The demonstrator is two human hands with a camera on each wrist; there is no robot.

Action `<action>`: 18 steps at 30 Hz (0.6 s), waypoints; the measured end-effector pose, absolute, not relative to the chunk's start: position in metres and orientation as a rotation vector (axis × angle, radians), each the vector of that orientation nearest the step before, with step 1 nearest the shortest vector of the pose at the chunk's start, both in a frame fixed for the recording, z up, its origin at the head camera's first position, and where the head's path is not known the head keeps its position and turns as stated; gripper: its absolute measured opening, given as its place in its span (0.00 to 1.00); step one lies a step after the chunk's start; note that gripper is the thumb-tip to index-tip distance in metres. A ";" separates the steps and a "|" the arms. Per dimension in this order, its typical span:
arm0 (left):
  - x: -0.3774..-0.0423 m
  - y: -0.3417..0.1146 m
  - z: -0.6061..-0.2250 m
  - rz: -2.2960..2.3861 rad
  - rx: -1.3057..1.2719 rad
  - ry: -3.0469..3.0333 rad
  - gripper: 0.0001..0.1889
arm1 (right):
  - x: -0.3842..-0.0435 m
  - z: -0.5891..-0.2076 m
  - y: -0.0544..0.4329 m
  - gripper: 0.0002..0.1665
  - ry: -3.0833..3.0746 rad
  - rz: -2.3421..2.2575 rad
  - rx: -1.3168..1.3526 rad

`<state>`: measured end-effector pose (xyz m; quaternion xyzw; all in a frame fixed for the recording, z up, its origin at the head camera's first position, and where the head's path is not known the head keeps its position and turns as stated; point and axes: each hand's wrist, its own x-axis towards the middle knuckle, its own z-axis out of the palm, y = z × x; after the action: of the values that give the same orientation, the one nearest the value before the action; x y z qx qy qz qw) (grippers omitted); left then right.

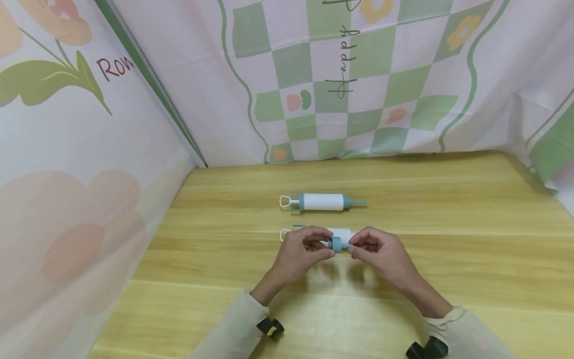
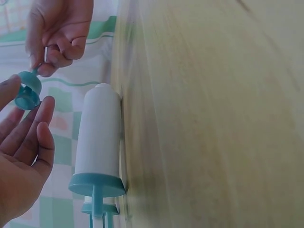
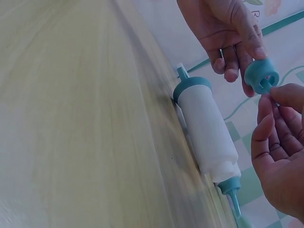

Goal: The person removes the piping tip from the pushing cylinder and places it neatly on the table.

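A small teal nozzle cap (image 1: pixel 337 244) with a thin spout is held between both hands. My left hand (image 1: pixel 300 249) pinches the wide, hollow part between thumb and fingers. From the other side, my right hand (image 1: pixel 381 249) pinches the thin spout with thumb and fingertips. Just behind the hands lies a syringe-shaped dispenser (image 3: pixel 206 126), with a white barrel, a teal flange and a bare white end; the hands partly cover it in the head view. Its barrel (image 2: pixel 98 133) also shows beside my left hand in the left wrist view.
A second syringe-shaped dispenser (image 1: pixel 324 202) lies farther back, parallel to the first, its teal nozzle fitted and pointing right. Both are on the wooden table (image 1: pixel 448 209). A patterned curtain (image 1: pixel 332 134) hangs along the back edge; another cloth (image 1: pixel 89 149) hangs at left.
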<state>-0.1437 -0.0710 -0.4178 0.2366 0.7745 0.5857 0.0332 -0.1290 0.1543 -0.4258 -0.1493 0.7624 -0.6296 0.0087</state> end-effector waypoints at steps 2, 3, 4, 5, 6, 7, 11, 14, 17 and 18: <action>-0.143 -0.071 -0.417 1.799 0.727 2.387 0.15 | -0.129 -0.426 0.154 0.07 2.378 -1.969 -0.466; -0.143 -0.071 -0.417 1.798 0.724 2.388 0.15 | -0.130 -0.426 0.154 0.07 2.375 -1.971 -0.466; -0.143 -0.071 -0.417 1.797 0.722 2.390 0.15 | -0.130 -0.426 0.154 0.07 2.373 -1.974 -0.464; -0.143 -0.070 -0.417 1.795 0.722 2.393 0.15 | -0.130 -0.426 0.153 0.07 2.370 -1.976 -0.465; -0.143 -0.070 -0.417 1.795 0.725 2.395 0.15 | -0.130 -0.426 0.153 0.07 2.367 -1.979 -0.463; -0.143 -0.070 -0.417 1.795 0.729 2.397 0.15 | -0.130 -0.426 0.153 0.07 2.364 -1.983 -0.463; -0.143 -0.070 -0.417 1.794 0.745 2.406 0.16 | -0.130 -0.425 0.152 0.07 2.361 -1.989 -0.450; -0.143 -0.069 -0.418 1.792 0.752 2.413 0.16 | -0.130 -0.425 0.152 0.07 2.360 -1.989 -0.435; -0.143 -0.069 -0.419 1.785 0.758 2.429 0.17 | -0.130 -0.426 0.152 0.07 2.359 -1.990 -0.426; -0.143 -0.069 -0.419 1.784 0.760 2.435 0.17 | -0.130 -0.426 0.151 0.07 2.355 -1.993 -0.427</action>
<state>-0.1433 -0.0693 -0.4190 0.2441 0.7822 0.5730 0.0144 -0.1302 0.1515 -0.4256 -0.1372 0.7561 -0.6398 0.0136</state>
